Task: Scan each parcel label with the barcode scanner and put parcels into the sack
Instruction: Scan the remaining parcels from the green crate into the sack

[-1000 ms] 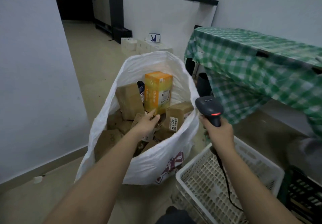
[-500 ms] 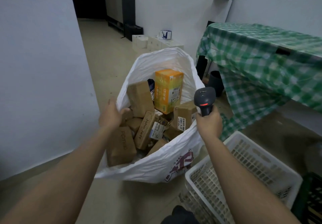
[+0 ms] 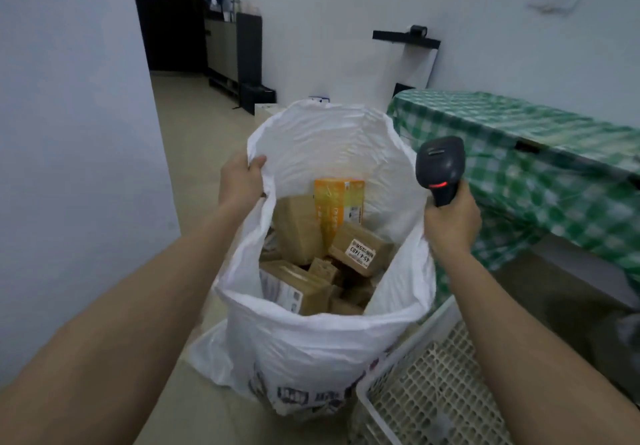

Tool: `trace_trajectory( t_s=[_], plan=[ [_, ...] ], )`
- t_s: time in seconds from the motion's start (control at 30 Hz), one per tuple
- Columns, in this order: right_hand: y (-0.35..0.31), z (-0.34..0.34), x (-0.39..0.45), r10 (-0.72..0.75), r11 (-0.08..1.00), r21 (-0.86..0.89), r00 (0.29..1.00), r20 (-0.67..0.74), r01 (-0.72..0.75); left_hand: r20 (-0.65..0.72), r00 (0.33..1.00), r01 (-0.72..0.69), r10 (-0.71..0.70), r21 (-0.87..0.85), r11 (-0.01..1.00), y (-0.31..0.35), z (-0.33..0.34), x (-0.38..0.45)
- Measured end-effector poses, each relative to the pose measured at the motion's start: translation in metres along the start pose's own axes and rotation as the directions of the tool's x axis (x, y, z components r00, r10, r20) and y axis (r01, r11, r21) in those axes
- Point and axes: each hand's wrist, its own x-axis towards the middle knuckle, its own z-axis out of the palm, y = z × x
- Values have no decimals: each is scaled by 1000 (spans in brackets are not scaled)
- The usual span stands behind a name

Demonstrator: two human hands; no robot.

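Observation:
A white plastic sack (image 3: 322, 351) stands upright on the floor in front of me, its mouth pulled open. Inside lie several brown cardboard parcels (image 3: 360, 248), one showing a white label, and an orange box (image 3: 337, 207) standing at the back. My left hand (image 3: 240, 181) grips the sack's left rim. My right hand (image 3: 452, 221) holds the dark barcode scanner (image 3: 440, 167) by its handle at the sack's right rim; a red light glows on the scanner. Whether the right hand also holds the rim I cannot tell.
A white lattice crate (image 3: 426, 396) sits on the floor at the lower right, touching the sack. A table under a green checked cloth (image 3: 519, 153) stands to the right. A pale wall (image 3: 69, 132) runs close on the left; a corridor opens behind.
My left hand moved from the parcels to the sack's left rim and lifted it. The sack now stands taller and more upright. My right hand rose with the scanner.

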Motion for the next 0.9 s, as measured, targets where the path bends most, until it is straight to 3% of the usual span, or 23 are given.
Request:
trace_trajectory(
  t_s=[0.13,0.27,0.4,0.53,0.67,0.77,0.9],
  plan=[
    [42,-17,-25,132,985,-135,976,171,-109,197,976,23,-97,350,936,-12,3,-28],
    [58,-34,-43,176,982,-92,975,138,-164,210,973,-4,-97,434,901,-13,-2,-53],
    [55,-55,-51,188,982,-37,968,169,-184,261,958,31,-121,326,945,1,-7,-81],
    [50,-84,-65,203,976,47,963,179,-214,202,979,-26,-26,255,967,23,-8,-115],
    [57,-126,-85,220,958,145,958,185,-248,295,951,-124,91,95,988,42,9,-151],
    [70,-165,-103,282,929,201,945,164,-312,402,899,-185,171,-4,983,62,32,-184],
    [104,-221,-132,370,884,261,922,113,-387,589,760,-253,275,-122,960,94,76,-240]
  ],
)
